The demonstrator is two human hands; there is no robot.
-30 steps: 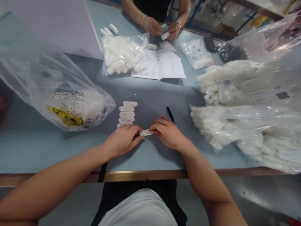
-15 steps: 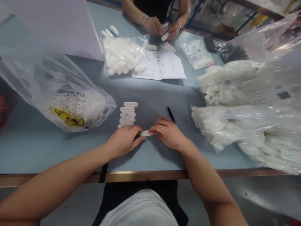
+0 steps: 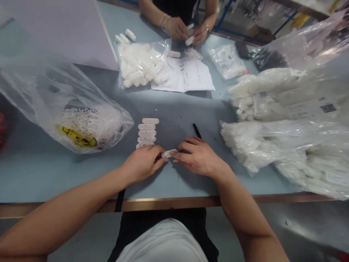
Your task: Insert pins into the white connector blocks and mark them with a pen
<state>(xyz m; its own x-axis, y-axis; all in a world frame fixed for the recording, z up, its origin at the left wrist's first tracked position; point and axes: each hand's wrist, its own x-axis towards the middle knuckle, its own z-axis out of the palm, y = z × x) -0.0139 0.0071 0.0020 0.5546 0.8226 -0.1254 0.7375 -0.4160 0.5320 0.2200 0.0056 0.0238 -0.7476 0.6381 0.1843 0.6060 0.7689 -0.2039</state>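
Note:
A small white perforated strip (image 3: pixel 167 154) is held just above the table between my hands. My left hand (image 3: pixel 144 163) pinches its left end. My right hand (image 3: pixel 200 156) has its fingers at the strip's right end, the thumb and index finger a little apart. Beyond my left hand, several similar white strips (image 3: pixel 147 133) lie in a column, the nearest partly hidden by my fingers. Just past my right hand lies a black pen (image 3: pixel 196 131).
On the left is a clear bag (image 3: pixel 109 123) of small white pieces with a yellow label. Bulky bags (image 3: pixel 253 142) fill the right. Across the table (image 3: pixel 89 174), a person's hands (image 3: pixel 200 33) hold white parts beside a paper (image 3: pixel 188 78) and another bag (image 3: pixel 141 63).
My right hand has shifted slightly right and its fingers have loosened, showing more of the strip. The strip is tilted a bit more. My left hand keeps its pinch.

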